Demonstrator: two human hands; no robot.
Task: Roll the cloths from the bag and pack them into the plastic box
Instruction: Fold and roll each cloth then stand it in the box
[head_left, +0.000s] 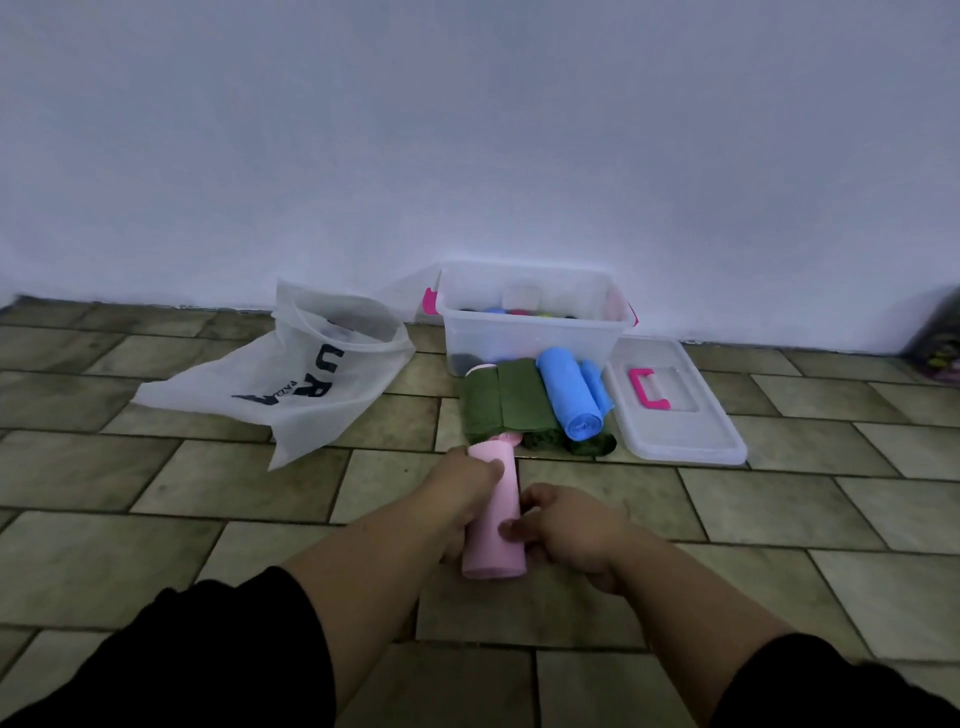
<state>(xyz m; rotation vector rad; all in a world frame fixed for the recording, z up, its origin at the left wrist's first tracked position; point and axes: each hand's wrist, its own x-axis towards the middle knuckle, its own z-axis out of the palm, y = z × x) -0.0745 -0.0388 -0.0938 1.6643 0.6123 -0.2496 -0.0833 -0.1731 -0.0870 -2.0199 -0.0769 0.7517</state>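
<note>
Two bare hands grip a rolled pink cloth (493, 525) on the floor, a little way in front of the plastic box (519, 343). The left hand (462, 493) wraps the roll's farther half, the end toward the box. The right hand (566, 535) holds the nearer half from the opposite side, fingers curled onto the fabric. The roll's long axis runs from the person toward the box, so the box lies straight beyond its far tip, and the left hand is the closer of the two to it.

Between that tip and the box lie finished rolls: green rolls (511, 402) just before the box's front wall, and a blue roll (569, 392) beside them. Coloured shapes show dimly inside the box, too faint to identify. The lid (691, 441), pink handle up, lies flat just right of the box. To the box's left a translucent white bag (311, 374) slumps, mouth open.

Olive-brown tiles (208, 545) are laid brick-fashion, and the box stands against a plain pale wall (467, 130) in dim light.
</note>
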